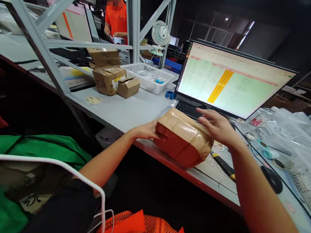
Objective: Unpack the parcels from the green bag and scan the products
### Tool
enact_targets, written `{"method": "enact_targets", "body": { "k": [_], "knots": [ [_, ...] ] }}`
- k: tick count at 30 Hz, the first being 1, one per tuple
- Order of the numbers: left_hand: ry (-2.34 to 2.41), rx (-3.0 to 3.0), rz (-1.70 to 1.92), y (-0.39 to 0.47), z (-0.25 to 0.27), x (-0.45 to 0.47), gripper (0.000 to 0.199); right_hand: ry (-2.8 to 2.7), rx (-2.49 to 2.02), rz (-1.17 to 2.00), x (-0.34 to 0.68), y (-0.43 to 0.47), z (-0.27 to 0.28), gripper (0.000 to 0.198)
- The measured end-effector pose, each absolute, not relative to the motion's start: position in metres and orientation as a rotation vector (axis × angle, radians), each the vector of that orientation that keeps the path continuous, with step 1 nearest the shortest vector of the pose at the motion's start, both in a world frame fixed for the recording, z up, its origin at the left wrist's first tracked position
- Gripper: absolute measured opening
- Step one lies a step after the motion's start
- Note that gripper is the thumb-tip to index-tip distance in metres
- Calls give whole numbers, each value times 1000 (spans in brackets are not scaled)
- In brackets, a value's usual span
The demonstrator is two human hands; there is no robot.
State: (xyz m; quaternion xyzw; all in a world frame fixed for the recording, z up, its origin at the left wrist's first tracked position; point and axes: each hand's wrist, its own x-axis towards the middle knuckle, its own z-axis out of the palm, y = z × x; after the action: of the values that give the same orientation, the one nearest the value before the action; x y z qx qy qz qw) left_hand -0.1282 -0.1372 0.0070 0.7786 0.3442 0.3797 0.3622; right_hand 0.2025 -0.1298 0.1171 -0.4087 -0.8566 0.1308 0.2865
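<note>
A taped brown cardboard box [184, 136] rests tilted at the front edge of the desk, with creased, shiny tape over its top. My left hand [147, 130] grips the box's left end, and its fingertips are partly hidden. Over the right back corner of the box, my right hand [217, 126] has its fingers stretched out and apart; whether it touches the cardboard is hard to tell. A yellow and black utility knife [224, 167] lies just right of the box. Behind the box are a black keyboard [188, 109] and a lit monitor [232, 82] with a spreadsheet.
More cardboard boxes [107, 79] stand left on the desk, beside a white plastic basket [148, 79] and a blue tape roll [170, 95]. A mouse [271, 179] and plastic-wrapped baskets [308, 178] sit right. A metal frame post [134, 20] rises behind. A person in orange [117, 20] stands beyond.
</note>
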Motion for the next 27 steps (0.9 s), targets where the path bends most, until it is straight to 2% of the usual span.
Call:
{"method": "enact_targets", "body": {
  "k": [3, 6, 9, 12, 16, 23, 27],
  "knots": [
    [1123, 2277, 1310, -170, 35, -121, 115, -2475, -1104, 549, 157, -130, 126, 50],
    [1196, 2683, 1384, -197, 48, -104, 91, -2504, -1112, 571, 144, -134, 116, 51],
    [1258, 2894, 1379, -195, 34, -87, 77, -2475, -1100, 548, 150, -134, 108, 53],
    [1280, 2916, 1591, -178, 12, -79, 73, -2469, -1096, 542, 156, -129, 104, 53],
    [1237, 2915, 1743, -164, 0, -79, 58, -2485, -1151, 509, 153, -126, 101, 52],
    [1264, 2882, 1792, -162, -1, -81, 49, -2691, -1346, 34, 132, -132, 119, 51],
    [1187, 2888, 1897, -163, 0, -80, 53, -2775, -1413, -160, 118, -141, 130, 47]
  ]
}}
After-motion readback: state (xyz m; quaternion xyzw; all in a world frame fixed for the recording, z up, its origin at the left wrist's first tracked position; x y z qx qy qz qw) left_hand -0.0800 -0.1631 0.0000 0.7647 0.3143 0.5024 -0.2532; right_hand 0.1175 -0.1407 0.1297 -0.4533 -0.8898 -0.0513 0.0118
